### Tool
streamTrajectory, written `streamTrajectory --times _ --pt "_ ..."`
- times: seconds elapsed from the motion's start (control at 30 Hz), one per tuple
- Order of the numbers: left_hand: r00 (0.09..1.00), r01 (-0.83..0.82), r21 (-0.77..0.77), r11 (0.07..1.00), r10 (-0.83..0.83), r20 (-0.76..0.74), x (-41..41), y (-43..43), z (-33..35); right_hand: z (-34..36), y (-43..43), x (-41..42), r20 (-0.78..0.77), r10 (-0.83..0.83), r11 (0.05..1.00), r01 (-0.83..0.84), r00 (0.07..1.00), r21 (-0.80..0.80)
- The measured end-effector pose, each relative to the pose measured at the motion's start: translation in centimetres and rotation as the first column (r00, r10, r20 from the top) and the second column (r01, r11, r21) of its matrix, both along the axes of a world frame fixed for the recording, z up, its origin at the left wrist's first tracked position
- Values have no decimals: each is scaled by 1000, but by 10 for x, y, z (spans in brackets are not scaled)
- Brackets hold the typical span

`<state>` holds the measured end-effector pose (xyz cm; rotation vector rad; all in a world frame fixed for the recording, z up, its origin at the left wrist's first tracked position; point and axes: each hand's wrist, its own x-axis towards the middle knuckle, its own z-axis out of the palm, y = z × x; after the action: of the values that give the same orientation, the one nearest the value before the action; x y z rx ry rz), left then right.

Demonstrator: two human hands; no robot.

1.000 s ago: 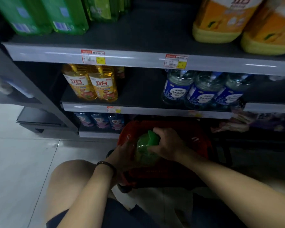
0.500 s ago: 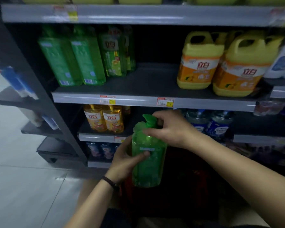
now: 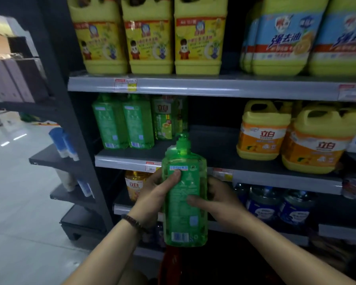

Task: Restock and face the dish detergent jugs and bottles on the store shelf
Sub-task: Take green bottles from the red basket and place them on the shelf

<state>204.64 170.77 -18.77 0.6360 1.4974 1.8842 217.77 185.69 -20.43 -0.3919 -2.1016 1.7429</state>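
As green bottle (image 3: 183, 220) rises, left hand (image 3: 152, 195) gripping one side, right hand (image 3: 221, 200) off cap (image 3: 182, 144), gripping other

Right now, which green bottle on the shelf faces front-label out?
The rightmost shelved bottle, showing its red logo; the leftmost bottle and middle bottle show barcoded backs.

Dim aisle, shelf recesses nearly black; daylight glints off the floor (image 3: 14, 182) at left, edges bend with wide-angle distortion, everything slightly soft.
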Motion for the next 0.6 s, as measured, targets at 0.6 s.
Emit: streamTrajectory --times 0.6 --pt "677 -410 -87 908 239 -696 -107 48 8 50 79 -177 -144 -236 968 246 961 53"
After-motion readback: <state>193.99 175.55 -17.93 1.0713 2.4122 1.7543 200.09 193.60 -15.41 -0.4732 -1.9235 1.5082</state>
